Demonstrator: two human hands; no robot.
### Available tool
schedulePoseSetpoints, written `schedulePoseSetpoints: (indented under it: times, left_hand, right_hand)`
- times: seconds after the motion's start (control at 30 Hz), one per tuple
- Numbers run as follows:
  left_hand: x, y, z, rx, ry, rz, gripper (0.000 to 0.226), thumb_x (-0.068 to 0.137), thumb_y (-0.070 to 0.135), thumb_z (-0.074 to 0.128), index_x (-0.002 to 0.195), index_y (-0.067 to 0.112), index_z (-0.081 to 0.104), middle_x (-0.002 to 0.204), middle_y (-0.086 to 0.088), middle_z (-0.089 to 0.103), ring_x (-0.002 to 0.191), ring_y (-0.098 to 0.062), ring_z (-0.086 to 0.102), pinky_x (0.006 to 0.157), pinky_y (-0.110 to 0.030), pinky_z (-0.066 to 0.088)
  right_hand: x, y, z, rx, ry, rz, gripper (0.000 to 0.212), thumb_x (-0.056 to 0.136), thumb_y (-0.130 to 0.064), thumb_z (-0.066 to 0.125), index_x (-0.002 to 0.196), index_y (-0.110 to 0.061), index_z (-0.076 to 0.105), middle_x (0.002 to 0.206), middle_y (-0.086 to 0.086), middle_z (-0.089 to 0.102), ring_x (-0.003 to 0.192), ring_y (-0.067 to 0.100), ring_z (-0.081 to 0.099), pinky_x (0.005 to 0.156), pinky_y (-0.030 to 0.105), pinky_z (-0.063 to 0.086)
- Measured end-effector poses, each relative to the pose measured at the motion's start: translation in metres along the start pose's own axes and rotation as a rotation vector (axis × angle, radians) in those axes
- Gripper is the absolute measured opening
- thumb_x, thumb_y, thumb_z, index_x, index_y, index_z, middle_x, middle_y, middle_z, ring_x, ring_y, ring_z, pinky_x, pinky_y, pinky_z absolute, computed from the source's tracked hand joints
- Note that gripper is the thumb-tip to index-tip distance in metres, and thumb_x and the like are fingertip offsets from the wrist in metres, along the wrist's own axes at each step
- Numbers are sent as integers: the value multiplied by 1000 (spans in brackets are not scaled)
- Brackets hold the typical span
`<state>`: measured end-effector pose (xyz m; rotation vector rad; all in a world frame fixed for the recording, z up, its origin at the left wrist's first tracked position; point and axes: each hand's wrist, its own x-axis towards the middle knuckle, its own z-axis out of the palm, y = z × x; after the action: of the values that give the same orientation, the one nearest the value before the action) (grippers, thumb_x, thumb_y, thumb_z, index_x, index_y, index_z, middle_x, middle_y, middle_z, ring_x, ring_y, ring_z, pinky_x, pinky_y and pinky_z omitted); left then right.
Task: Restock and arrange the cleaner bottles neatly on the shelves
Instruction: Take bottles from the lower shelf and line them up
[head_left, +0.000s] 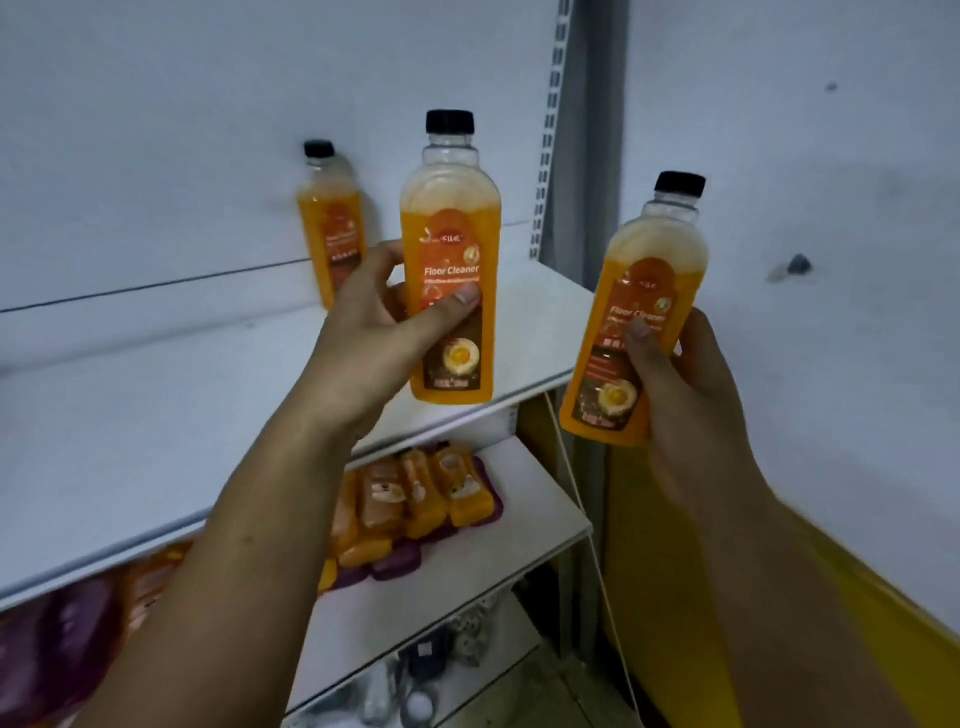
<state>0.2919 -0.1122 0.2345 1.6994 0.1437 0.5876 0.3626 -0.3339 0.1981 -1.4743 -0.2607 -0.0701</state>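
My left hand (371, 332) grips an orange floor cleaner bottle (451, 218) with a black cap, held upright above the front of the white top shelf (156, 415). My right hand (685, 395) holds a second orange bottle (649, 275), tilted slightly right, out past the shelf's right end. A third orange bottle (327, 218) stands at the back of the top shelf against the wall, partly hidden by my left hand.
The shelf below (519, 519) carries several orange and purple bottles (415, 499) lying down or seen from above. A slotted metal upright (550, 130) runs along the shelf's right side. A white cord (587, 519) hangs beside it. A yellow panel (779, 597) sits low right.
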Motion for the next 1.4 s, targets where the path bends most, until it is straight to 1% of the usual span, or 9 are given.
schedulePoseSetpoints:
  times: [0.13, 0.37, 0.5, 0.67, 0.77, 0.9, 1.03, 1.23, 1.4]
  left_hand:
    - [39, 3, -16, 119, 1, 73, 58, 88, 34, 81, 140, 28, 55, 121, 10, 75, 112, -9, 73, 94, -38, 61]
    - [111, 18, -31, 322, 7, 117, 73, 81, 31, 90, 142, 29, 50, 123, 10, 71, 112, -9, 72, 96, -41, 61]
    - [140, 21, -36, 460, -1, 141, 84, 81, 16, 90, 146, 31, 40, 119, 9, 68, 104, -4, 72, 80, -22, 61]
    - [175, 27, -36, 647, 29, 137, 88, 77, 26, 94, 148, 32, 42, 123, 14, 67, 101, -4, 72, 82, -20, 60]
    - [195, 38, -38, 760, 59, 137, 95, 74, 24, 95, 153, 25, 42, 124, 14, 61, 99, -2, 67, 78, -8, 53]
    - [219, 42, -43, 973, 129, 129, 97, 64, 34, 98, 147, 17, 52, 135, 2, 61, 116, -18, 62, 94, -31, 56]
    - [226, 34, -42, 1031, 197, 104, 110, 44, 61, 85, 143, 22, 57, 131, 5, 67, 117, -20, 65, 101, -47, 55]
    - [235, 17, -46, 1264, 199, 108, 100, 63, 56, 90, 151, 33, 49, 140, 10, 64, 131, -20, 58, 115, -51, 38]
    - [233, 4, -46, 1368, 217, 162, 91, 68, 55, 89, 145, 28, 49, 131, 5, 63, 125, -21, 52, 102, -40, 30]
  right_hand:
    - [52, 8, 30, 30, -62, -42, 56, 83, -52, 68, 131, -24, 58, 115, -9, 76, 102, 11, 76, 80, 33, 62]
    - [135, 9, 72, 33, -154, -91, 40, 84, -48, 75, 121, -41, 63, 123, -10, 74, 113, 11, 72, 98, 46, 59]
    - [181, 14, 91, -24, -196, -149, 45, 93, -45, 75, 134, -31, 62, 126, -9, 73, 113, 11, 71, 98, 47, 59]
    - [233, 11, 117, -61, -340, -187, 46, 92, -48, 75, 133, -31, 62, 122, -11, 75, 111, 11, 72, 97, 49, 59]
    - [259, 9, 132, -81, -451, -208, 44, 94, -41, 75, 134, -28, 61, 122, -9, 74, 111, 11, 72, 98, 48, 59]
    - [279, 16, 153, -115, -535, -222, 50, 94, -41, 75, 139, -28, 56, 130, -7, 70, 117, 14, 68, 101, 47, 57]
    - [282, 34, 166, -133, -575, -223, 53, 94, -40, 75, 140, -26, 53, 133, -5, 67, 121, 16, 65, 103, 50, 56]
    - [284, 52, 176, -123, -584, -208, 51, 95, -36, 75, 140, -23, 54, 130, -4, 67, 119, 17, 65, 99, 51, 58]
    - [290, 61, 177, -114, -600, -262, 59, 93, -36, 77, 145, -28, 49, 136, -7, 63, 125, 15, 62, 102, 51, 57]
